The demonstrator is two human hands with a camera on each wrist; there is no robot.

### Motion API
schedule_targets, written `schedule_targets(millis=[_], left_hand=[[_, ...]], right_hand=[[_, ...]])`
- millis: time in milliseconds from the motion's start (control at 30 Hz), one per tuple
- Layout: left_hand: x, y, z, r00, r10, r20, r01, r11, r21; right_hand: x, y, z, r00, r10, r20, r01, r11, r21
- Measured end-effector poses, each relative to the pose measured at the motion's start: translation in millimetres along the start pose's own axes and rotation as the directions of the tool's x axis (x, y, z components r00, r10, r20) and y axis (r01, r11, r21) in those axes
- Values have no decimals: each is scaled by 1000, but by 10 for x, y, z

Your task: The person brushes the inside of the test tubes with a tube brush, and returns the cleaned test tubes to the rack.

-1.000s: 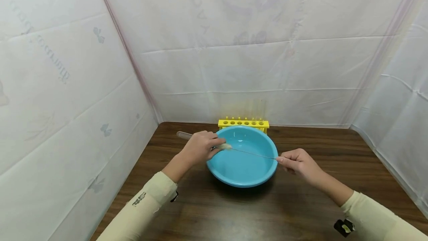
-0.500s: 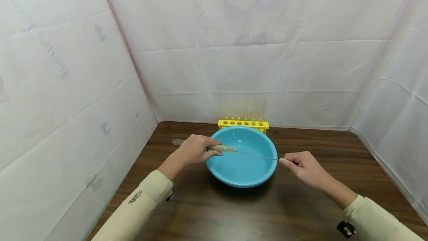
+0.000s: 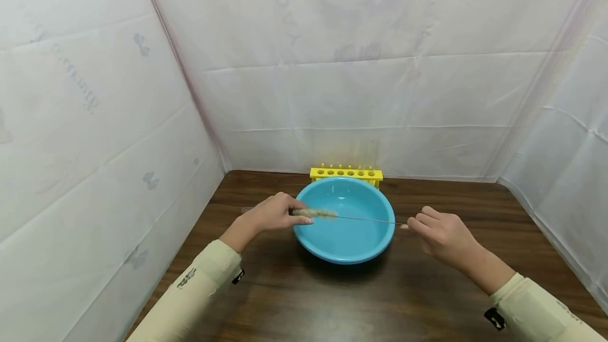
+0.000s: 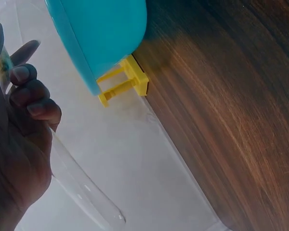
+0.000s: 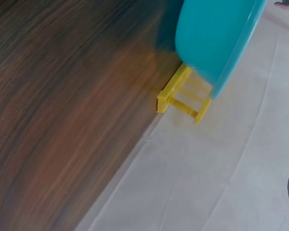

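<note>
Over the blue basin (image 3: 343,249), my left hand (image 3: 271,214) grips a clear glass test tube (image 4: 89,192), its rounded end sticking out behind the palm. A test tube brush (image 3: 323,214) with pale bristles comes out at the thumb side of that hand, most of its bristles showing. My right hand (image 3: 442,235), to the right of the basin rim, pinches the far end of the brush's thin wire handle (image 3: 366,219), stretched nearly level between the hands. In the right wrist view only a dark sliver of the hand shows at the right edge.
A yellow test tube rack (image 3: 345,174) stands behind the basin, with clear tubes (image 3: 368,157) faintly visible at its right end. The dark wooden table (image 3: 304,300) meets white sheeting (image 3: 304,99) at the back and sides.
More of the brush's bristles show out of the left hand. The right hand has shifted slightly right and turned, while the left hand and tube have moved slightly left and the tube's end has dipped.
</note>
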State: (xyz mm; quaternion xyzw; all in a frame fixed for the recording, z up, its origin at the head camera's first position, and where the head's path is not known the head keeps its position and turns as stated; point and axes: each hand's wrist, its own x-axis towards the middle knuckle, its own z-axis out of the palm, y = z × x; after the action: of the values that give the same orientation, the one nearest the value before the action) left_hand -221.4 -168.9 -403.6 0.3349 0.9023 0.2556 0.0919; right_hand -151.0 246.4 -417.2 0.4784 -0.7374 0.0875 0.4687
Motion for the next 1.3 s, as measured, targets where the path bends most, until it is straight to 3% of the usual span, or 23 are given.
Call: schedule_targets(millis=[233,333,433,533,633,700,733,800,867,900,933,1000,1067,1133,1300], left_hand=[[15,-28,-27,999,22,42,-20,999,-50],[19,-41,-34,998,30,48,-28,999,-27],[3,-48,-25,999,25,28,-26,1000,15],[-11,-45,-2,999,30,-29,-28,997,76],[-12,-51,23,989,86,-124,-58,975,214],[-11,-63,36,969,154,-195,-82,940,332],[-10,-76,42,954,195,-227,-95,916,389],[-11,-106,51,918,275,-285,-108,866,489],[-16,-141,54,880,344,-327,-112,820,561],[-20,-161,55,861,370,-348,-109,803,586],[-26,-178,54,845,387,-368,-104,795,598],[-43,-212,50,818,407,-406,-89,787,611],[-63,-240,43,805,404,-434,-71,792,606],[-80,-256,37,803,394,-448,-62,802,594],[-105,-241,29,820,357,-448,-41,817,575]], right_hand=[[77,20,-60,989,-99,-110,96,995,-31],[73,53,-60,975,-146,-169,139,989,-55],[17,87,-45,971,-155,-179,147,987,-57],[-86,101,-29,992,-63,-112,66,998,18],[-186,90,-28,991,128,27,-131,978,164],[-223,74,-43,945,286,159,-322,903,284],[-231,66,-59,901,364,236,-427,839,336],[-231,57,-102,791,471,390,-609,669,427],[-219,70,-150,682,516,518,-731,477,487],[-217,86,-171,646,517,562,-762,390,517],[-215,106,-190,623,509,594,-777,312,546],[-225,153,-212,614,484,624,-773,208,599],[-257,192,-225,613,474,632,-766,163,622],[-300,208,-225,596,483,641,-780,157,606],[-378,156,-133,492,550,675,-858,174,483]])
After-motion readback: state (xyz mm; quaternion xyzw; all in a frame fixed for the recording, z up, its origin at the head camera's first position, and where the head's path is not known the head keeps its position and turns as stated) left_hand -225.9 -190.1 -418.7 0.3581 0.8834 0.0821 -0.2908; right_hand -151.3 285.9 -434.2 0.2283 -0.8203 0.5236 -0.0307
